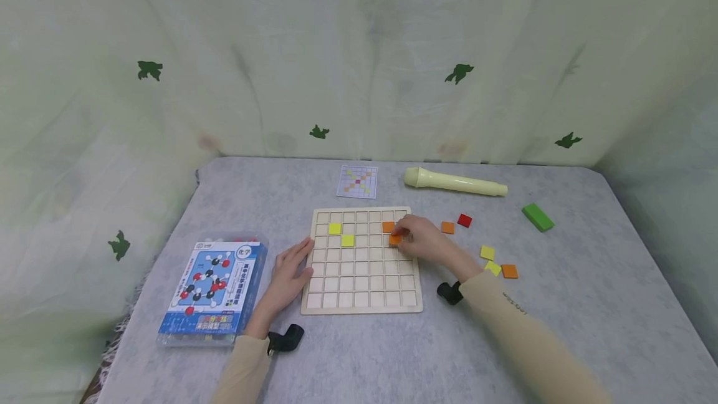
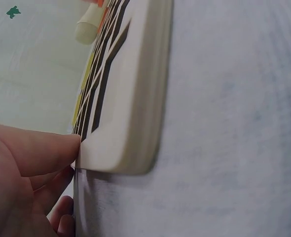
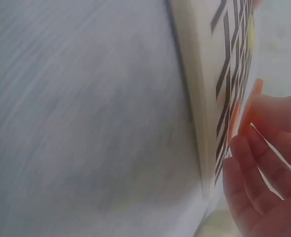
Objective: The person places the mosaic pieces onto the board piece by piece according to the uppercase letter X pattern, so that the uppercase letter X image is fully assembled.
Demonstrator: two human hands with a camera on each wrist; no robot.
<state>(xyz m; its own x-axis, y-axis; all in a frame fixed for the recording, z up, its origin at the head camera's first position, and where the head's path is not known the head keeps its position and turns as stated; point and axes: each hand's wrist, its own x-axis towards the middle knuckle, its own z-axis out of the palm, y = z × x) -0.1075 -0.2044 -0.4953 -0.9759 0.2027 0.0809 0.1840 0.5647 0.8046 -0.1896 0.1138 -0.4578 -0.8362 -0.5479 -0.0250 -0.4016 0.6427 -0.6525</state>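
A pale wooden grid board [image 1: 361, 312] lies flat on the table, with two yellow tiles [image 1: 348, 240] in its upper left cells. One orange tile [image 1: 388, 227] sits near its upper right corner. My right hand [image 1: 421, 239] reaches over the right edge and pinches another orange tile [image 3: 250, 107] between thumb and fingers. In the right wrist view that tile is tilted, close over the cells. My left hand [image 1: 288, 273] rests at the board's left side, its fairly straight fingers and thumb touching the edge. In the left wrist view the thumb [image 2: 52, 152] meets the rim near a corner.
Behind the board lie a patterned card [image 1: 356, 181] and a cream baton-like stick [image 1: 457, 182]. Scattered to the right are a red tile [image 1: 464, 221], loose yellow and orange tiles [image 1: 510, 271] and a green block [image 1: 537, 217]. A boxed molecule model set [image 1: 213, 288] stands left.
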